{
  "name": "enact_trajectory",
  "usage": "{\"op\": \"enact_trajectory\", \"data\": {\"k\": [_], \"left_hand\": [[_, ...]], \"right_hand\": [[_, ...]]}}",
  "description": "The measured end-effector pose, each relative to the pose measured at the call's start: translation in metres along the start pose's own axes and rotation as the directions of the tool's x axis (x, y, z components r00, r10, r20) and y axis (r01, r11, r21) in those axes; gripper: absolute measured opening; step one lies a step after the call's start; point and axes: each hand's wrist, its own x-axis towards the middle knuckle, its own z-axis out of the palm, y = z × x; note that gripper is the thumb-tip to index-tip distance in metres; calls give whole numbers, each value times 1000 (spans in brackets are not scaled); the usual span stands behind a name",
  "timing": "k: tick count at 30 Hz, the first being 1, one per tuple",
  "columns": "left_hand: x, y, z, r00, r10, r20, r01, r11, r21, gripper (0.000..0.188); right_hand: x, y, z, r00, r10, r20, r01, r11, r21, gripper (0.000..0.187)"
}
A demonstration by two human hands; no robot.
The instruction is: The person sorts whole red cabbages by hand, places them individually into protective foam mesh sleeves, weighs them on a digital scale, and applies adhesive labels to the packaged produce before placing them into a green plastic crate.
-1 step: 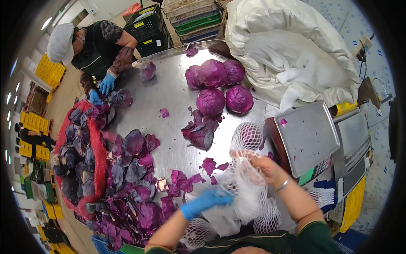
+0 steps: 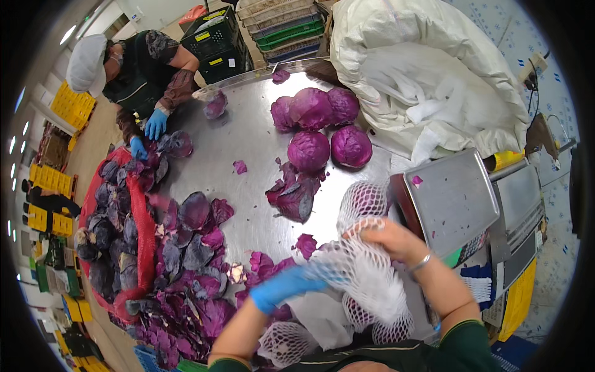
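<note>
My right hand (image 2: 395, 240), bare with a metal bracelet, is closed on a white foam net sleeve (image 2: 369, 263) that hangs stretched toward me. My left hand (image 2: 291, 286), in a blue glove, reaches to the net's left side; its fingers are smeared by motion. Just beyond the right hand lies a red cabbage in a foam net (image 2: 364, 201). Close to my body rest more netted cabbages (image 2: 286, 342), with white sheet material (image 2: 325, 319) among them. Several bare red cabbages (image 2: 308, 150) are grouped farther up the steel table (image 2: 248, 146).
Loose purple leaves (image 2: 204, 310) cover the table's left front, beside a red mesh sack (image 2: 147, 248) of untrimmed cabbages. At right stands a scale with a steel pan (image 2: 452, 198); behind it is a large white sack (image 2: 365, 56). A co-worker (image 2: 145, 68) handles cabbages at far left.
My left hand has moved slightly left and up. The foam net has spread wider between my hands, and my right hand has shifted a little to the right.
</note>
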Motion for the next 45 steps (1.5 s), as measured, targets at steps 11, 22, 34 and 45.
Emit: {"op": "enact_trajectory", "data": {"k": [11, 22, 34, 45], "left_hand": [[256, 152, -292, 701, 423, -574, -543, 838, -45, 51], [45, 194, -41, 849, 404, -341, -481, 858, -182, 34], [29, 3, 126, 962, 273, 22, -243, 888, -390, 32], [20, -113, 83, 913, 408, 2, -11, 21, 1000, 43]], "right_hand": [[255, -109, -187, 763, -502, -407, -43, 589, -807, 44], [50, -57, -52, 848, -298, -439, 483, 777, 404, 40], [-99, 77, 31, 880, -51, -473, 432, 500, 751, 42], [-90, 87, -9, 552, -389, -737, 51, 899, -436, 50]]}}
